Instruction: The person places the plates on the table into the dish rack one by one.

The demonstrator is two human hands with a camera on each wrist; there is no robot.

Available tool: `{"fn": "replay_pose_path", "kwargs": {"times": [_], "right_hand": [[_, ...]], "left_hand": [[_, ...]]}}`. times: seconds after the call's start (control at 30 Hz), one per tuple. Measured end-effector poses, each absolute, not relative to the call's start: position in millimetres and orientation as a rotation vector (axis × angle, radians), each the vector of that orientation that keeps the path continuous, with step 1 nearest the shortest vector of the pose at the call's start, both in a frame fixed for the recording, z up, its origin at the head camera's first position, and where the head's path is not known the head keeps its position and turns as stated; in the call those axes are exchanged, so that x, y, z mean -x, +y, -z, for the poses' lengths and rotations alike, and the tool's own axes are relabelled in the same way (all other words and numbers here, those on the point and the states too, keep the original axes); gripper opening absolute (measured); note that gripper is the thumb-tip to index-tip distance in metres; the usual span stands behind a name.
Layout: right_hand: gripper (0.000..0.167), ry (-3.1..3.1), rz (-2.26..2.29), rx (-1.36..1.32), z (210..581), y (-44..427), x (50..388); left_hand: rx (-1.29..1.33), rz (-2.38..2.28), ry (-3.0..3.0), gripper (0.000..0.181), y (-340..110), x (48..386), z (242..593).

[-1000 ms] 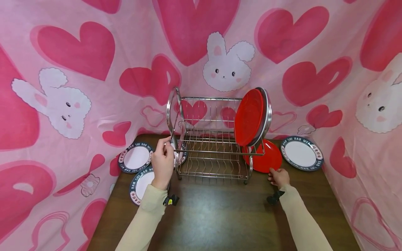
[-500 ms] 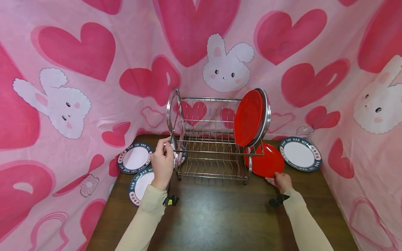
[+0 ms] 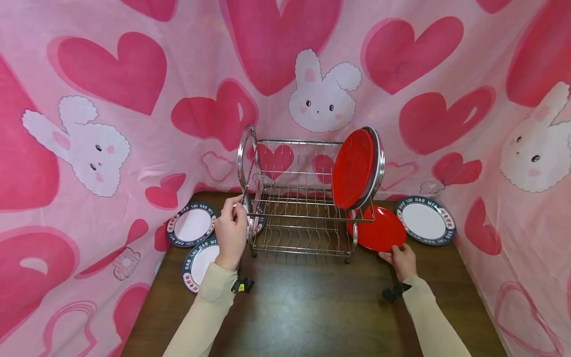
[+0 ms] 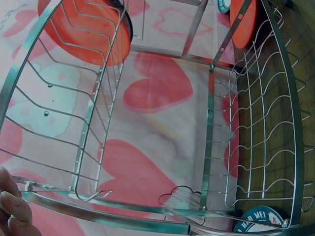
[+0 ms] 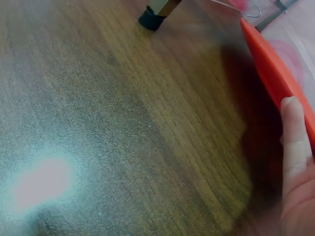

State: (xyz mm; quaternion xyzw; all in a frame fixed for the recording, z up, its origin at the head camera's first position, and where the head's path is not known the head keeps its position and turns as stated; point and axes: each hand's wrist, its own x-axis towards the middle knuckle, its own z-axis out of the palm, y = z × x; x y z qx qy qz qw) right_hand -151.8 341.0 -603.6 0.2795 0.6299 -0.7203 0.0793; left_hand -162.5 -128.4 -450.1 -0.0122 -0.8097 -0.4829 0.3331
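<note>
A two-tier metal dish rack (image 3: 308,216) stands at the back of the table. My left hand (image 3: 231,233) grips its left side frame; in the left wrist view only a few fingers (image 4: 15,211) show at the corner. My right hand (image 3: 403,262) pinches the near edge of a red plate (image 3: 379,230) just right of the rack. In the right wrist view that plate (image 5: 275,73) is tilted, its edge raised off the wood. Another red plate (image 3: 353,168) stands upright in the upper tier at the right, in front of a darker-rimmed plate.
White plates with dark patterned rims lie on the table (image 3: 303,307): one (image 3: 426,220) at the right, one (image 3: 192,225) at the far left, one (image 3: 202,263) nearer and one (image 3: 257,218) behind the rack's left side. A pink patterned cloth (image 3: 200,59) surrounds the table.
My right hand has moved slightly right and nearer, and the red plate in it has shifted right, out from beside the rack. My left hand stays on the frame.
</note>
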Motion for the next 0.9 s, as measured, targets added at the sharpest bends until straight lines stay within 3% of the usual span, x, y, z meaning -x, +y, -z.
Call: {"fn": "replay_pose_path", "kwargs": {"times": [0.47, 0.9], "right_hand": [[0.069, 1.952, 2.265, -0.811, 603.4, 339.1, 145.8], [0.070, 1.893, 2.367, -0.886, 581.3, 347.7, 133.2]], "left_hand": [[0.019, 1.266, -2.112, 0.027, -128.3, 162.9, 450.0], [0.030, 1.244, -2.101, 0.027, -128.4, 163.1, 451.2]]}}
